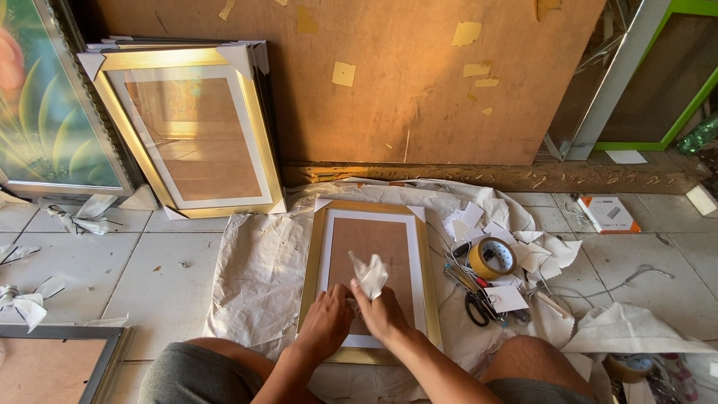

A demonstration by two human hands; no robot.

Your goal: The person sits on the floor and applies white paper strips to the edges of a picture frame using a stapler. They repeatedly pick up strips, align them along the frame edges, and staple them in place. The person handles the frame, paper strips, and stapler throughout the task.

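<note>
The gold picture frame (366, 280) lay flat on a crumpled pale sheet (258, 280) spread over the tiled floor (161, 273), directly under both hands and reaching away from them; its long axis ran straight ahead from the person, its near short edge just behind the wrists and its far edge toward the plywood board (351, 82). The right hand (380, 313) kept a closed grip on a wadded white paper (370, 274), the wad standing up past the fingertips and over the brown backing inside the white mat; the left hand (327, 320) rested just beside it, fingers curled and knuckles up, touching the frame's lower glass area, its grip closed so far as it showed, though whether it pinched a corner of the same paper could not be told. Both hands sat equally near the frame, the right slightly farther forward. The frame's moulding looked smooth and metallic, the mat flat and matte, the paper soft and creased. To the right of the grip lay a roll of tan tape (491, 257), black-handled scissors (476, 307) and scattered paper scraps (538, 251); ahead and to the left, a second gold frame (187, 131) leaned upright with paper-capped corners.
</note>
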